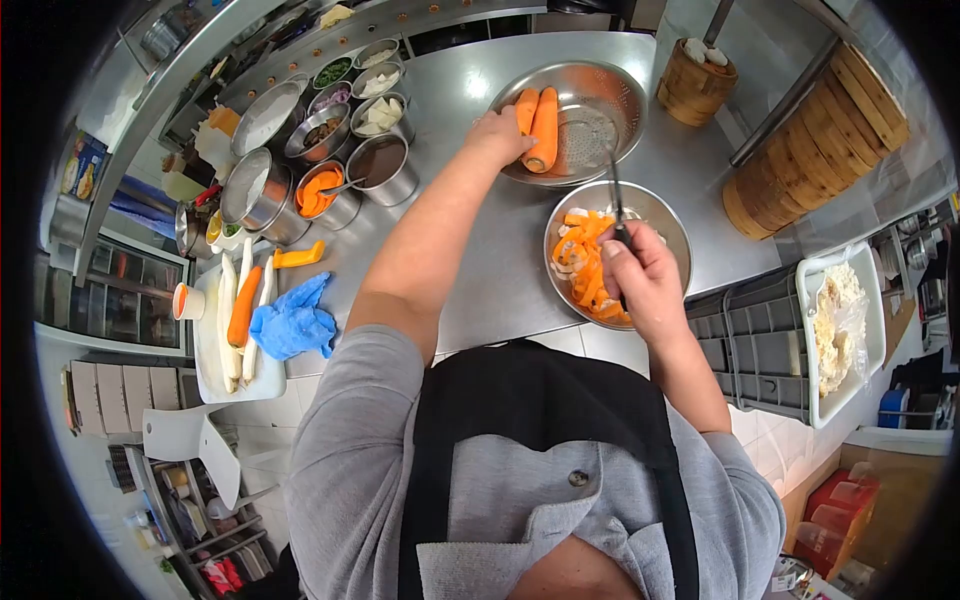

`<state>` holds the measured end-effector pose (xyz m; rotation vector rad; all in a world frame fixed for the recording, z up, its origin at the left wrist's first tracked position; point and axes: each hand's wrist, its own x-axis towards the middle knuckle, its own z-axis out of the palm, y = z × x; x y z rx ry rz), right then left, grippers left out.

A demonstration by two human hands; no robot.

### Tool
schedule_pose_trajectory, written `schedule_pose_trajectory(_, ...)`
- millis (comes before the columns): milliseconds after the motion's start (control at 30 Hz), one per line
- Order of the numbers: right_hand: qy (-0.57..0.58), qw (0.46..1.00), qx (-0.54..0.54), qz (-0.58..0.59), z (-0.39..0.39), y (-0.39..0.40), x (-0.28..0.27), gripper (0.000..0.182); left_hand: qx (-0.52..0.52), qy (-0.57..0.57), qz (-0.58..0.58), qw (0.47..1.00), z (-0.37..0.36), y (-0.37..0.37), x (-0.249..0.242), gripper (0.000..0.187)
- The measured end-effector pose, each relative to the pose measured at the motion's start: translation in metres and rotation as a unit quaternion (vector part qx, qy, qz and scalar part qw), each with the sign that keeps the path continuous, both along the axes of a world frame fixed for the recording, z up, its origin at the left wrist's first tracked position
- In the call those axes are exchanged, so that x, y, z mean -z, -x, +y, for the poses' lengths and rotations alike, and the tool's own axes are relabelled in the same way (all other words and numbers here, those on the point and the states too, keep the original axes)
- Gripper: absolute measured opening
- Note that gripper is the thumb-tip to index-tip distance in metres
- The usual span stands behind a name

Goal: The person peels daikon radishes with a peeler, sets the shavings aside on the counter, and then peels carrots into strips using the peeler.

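Note:
At the perforated metal colander [625, 100], my left hand [498, 138] reaches over the near left rim, its fingers closed on a peeled carrot [525, 108]. Another peeled carrot [544, 130] lies right beside it in the colander. My right hand [643, 270] grips the black handle of a knife [616, 195], the narrow blade pointing away from me. Below that hand is a metal bowl [680, 222] of carrot peels [582, 250] mixed with pale peelings.
On the left, a white cutting board [262, 385] carries an orange carrot [243, 308] and long white vegetables, near a blue cloth [293, 318]. Metal containers of ingredients, including sliced carrot [320, 190], line the back left. Bamboo steamers [800, 150] and a white tub [845, 400] stand right.

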<state>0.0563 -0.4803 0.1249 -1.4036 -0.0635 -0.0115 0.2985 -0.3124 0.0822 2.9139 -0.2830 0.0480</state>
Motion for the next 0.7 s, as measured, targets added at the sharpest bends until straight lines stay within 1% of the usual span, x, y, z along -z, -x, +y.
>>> schedule_pose_trajectory(33,-0.004,1.0,-0.012,0.017,0.004,0.0,0.002,0.01,0.01,0.019,0.014,1.0,0.005,-0.007,0.008,0.059)
schedule_pose_trajectory(133,0.017,0.999,-0.037,0.006,0.016,-0.005,0.009,0.011,-0.015,0.177,0.07,0.982,0.019,-0.022,0.016,0.056)
schedule_pose_trajectory(167,0.006,0.999,-0.052,0.012,0.019,-0.006,0.008,0.011,-0.021,0.258,0.134,0.957,0.027,-0.024,0.017,0.054)
schedule_pose_trajectory(200,-0.005,0.998,-0.068,0.016,0.024,-0.008,0.005,0.011,-0.027,0.337,0.194,0.921,0.036,-0.016,0.004,0.053)
schedule_pose_trajectory(233,-0.017,0.996,-0.085,0.022,0.028,-0.009,0.004,0.011,-0.033,0.411,0.252,0.875,0.045,-0.005,-0.005,0.051)
schedule_pose_trajectory(267,0.013,0.995,-0.093,0.019,0.03,-0.011,0.005,0.012,-0.012,0.568,0.282,0.773,0.055,0.012,-0.008,0.049)
schedule_pose_trajectory(300,0.018,0.995,-0.1,0.023,0.036,-0.013,0.007,0.013,0.024,0.635,0.332,0.697,0.07,0.027,-0.009,0.046)
schedule_pose_trajectory(367,0.027,0.993,-0.113,0.034,0.051,-0.015,0.011,0.014,0.098,0.742,0.417,0.515,0.101,0.059,-0.008,0.042)
schedule_pose_trajectory(400,0.06,0.99,-0.123,0.021,0.058,-0.016,0.016,0.02,0.071,0.759,0.421,0.49,0.109,0.081,-0.007,0.042)
schedule_pose_trajectory(467,0.125,0.984,-0.124,0.027,0.075,-0.018,0.024,0.022,0.013,0.793,0.426,0.436,0.123,0.121,-0.004,0.04)
schedule_pose_trajectory(500,0.158,0.979,-0.126,0.033,0.084,-0.018,0.03,0.024,-0.021,0.798,0.429,0.423,0.131,0.129,0.009,0.041)
schedule_pose_trajectory(567,0.264,0.957,-0.113,-0.044,0.098,-0.027,0.062,0.027,-0.089,0.808,0.43,0.392,0.145,0.145,0.049,0.043)
schedule_pose_trajectory(600,0.307,0.943,-0.105,-0.079,0.106,-0.029,0.069,0.027,-0.132,0.805,0.425,0.392,0.149,0.155,0.057,0.048)
schedule_pose_trajectory(633,0.349,0.925,-0.095,-0.115,0.113,-0.027,0.076,0.028,-0.155,0.812,0.416,0.379,0.154,0.164,0.064,0.047)
schedule_pose_trajectory(700,0.436,0.884,-0.113,-0.127,0.128,-0.02,0.08,0.029,-0.197,0.823,0.4,0.352,0.164,0.177,0.076,0.045)
